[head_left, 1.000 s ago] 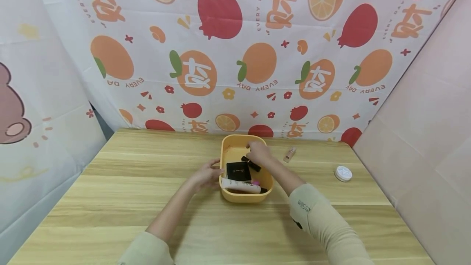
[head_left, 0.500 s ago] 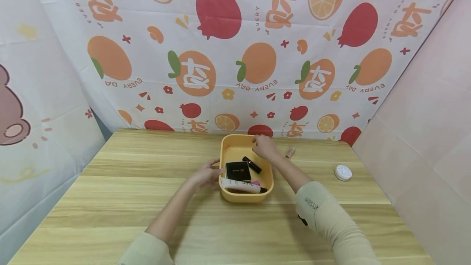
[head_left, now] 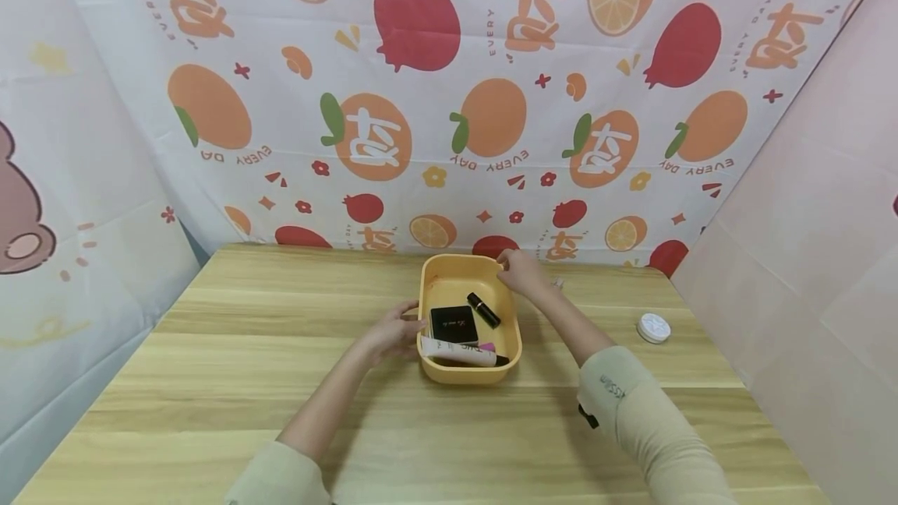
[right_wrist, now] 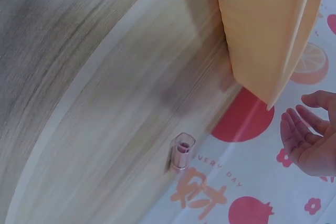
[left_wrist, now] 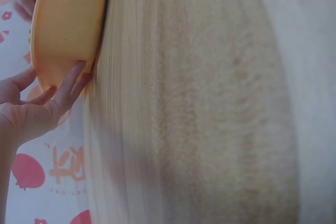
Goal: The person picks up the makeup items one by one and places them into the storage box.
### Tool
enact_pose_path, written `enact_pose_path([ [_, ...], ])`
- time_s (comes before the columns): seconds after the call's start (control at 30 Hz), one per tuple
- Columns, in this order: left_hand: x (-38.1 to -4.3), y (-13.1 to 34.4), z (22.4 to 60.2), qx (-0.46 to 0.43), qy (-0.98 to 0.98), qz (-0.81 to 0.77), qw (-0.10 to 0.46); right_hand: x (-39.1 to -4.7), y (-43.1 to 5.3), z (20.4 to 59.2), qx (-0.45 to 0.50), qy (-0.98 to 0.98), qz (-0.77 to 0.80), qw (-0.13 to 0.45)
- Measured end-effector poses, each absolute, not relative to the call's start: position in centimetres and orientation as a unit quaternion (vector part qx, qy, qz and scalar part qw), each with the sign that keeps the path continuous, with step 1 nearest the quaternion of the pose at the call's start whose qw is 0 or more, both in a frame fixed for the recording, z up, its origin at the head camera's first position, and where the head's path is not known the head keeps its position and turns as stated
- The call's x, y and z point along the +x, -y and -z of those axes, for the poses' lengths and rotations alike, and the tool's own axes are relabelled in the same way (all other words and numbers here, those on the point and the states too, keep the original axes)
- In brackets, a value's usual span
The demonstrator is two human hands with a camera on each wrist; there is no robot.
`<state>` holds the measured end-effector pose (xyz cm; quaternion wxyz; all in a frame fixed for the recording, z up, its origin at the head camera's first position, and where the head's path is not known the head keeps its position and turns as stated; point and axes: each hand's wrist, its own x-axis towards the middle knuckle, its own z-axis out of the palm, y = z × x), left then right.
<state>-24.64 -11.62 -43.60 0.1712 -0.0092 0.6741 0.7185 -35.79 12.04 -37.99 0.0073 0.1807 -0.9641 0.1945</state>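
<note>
A yellow bin (head_left: pixel 470 376) stands on the wooden table. My left hand (head_left: pixel 388 333) touches its left wall with spread fingers, as the left wrist view (left_wrist: pixel 42 108) also shows. At the far right corner, my right hand (head_left: pixel 522 273) hovers by the rim; in the right wrist view it is apart from the bin, fingers loosely bent around nothing. Inside the bin lie a black lipstick tube (head_left: pixel 484 310), a square black case (head_left: pixel 454 324) with gold lettering, a pale squeeze tube (head_left: pixel 459 351) with a black cap, and something pink (head_left: pixel 487 347), mostly hidden.
Right of the bin, by the back edge, stands a small clear pinkish bottle (right_wrist: pixel 182 153), largely hidden by my right arm in the head view. A round white case (head_left: pixel 654 328) with a star lies farther right. Fruit-printed cloth (head_left: pixel 421 22) hangs behind the table.
My right hand has risen out of the bin, away from the lipstick tube, and moved right and back to the far right rim. The left hand has stayed at the left wall.
</note>
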Motion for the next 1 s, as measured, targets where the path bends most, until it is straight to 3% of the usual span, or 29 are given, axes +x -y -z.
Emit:
enact_pose_path([
  [1.0, -24.4, 11.9, 43.7, 0.001, -0.669, -0.722, 0.174, -36.0, -16.2, 37.6, 0.141, 0.964, -0.223, 0.016],
])
